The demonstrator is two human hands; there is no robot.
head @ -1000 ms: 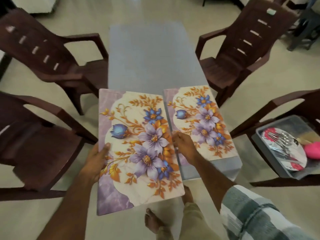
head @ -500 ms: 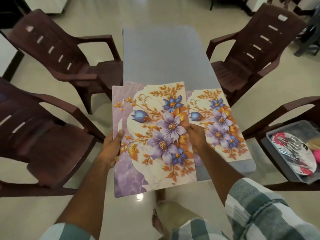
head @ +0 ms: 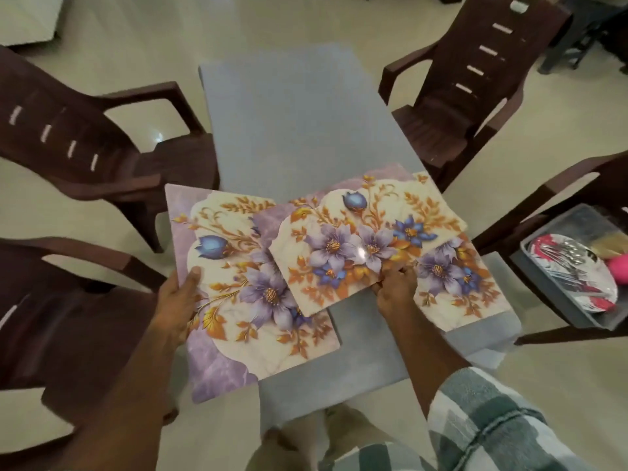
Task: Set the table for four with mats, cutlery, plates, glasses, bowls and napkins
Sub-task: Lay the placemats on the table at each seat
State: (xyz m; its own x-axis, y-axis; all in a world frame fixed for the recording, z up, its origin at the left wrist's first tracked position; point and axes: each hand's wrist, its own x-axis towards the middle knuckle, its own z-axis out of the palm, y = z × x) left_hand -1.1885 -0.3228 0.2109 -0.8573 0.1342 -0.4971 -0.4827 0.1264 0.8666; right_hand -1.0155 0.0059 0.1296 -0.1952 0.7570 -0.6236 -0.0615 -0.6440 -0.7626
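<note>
Four dark brown plastic chairs round the grey table [head: 299,124]: two on my left [head: 102,147] [head: 51,311], one far right [head: 475,90], one near right [head: 577,185] w/ a grey tray [head: 557,300] on its seat. In the tray: a red-and-white patterned plate [head: 574,287] w/ metal cutlery [head: 564,260] lying on it, plus sth pink [head: 620,271] at the frame edge, can't tell what. Pale tiled floor [head: 204,25] all round, my feet under the near table edge.

Three floral mats in play. One lies flat on the table's near right corner [head: 455,283]. Left hand [head: 180,297] holds the left mat [head: 244,294] by its left edge, thumb on top, fingers curled under it; this mat hangs off the table's left side and near end. Right hand [head: 394,290] pinches the middle mat [head: 360,239] at its near edge, fingers closed on it. That mat is turned crosswise, lying over the left mat's right side and over the far part of the right-corner mat, so it hides part of both
</note>
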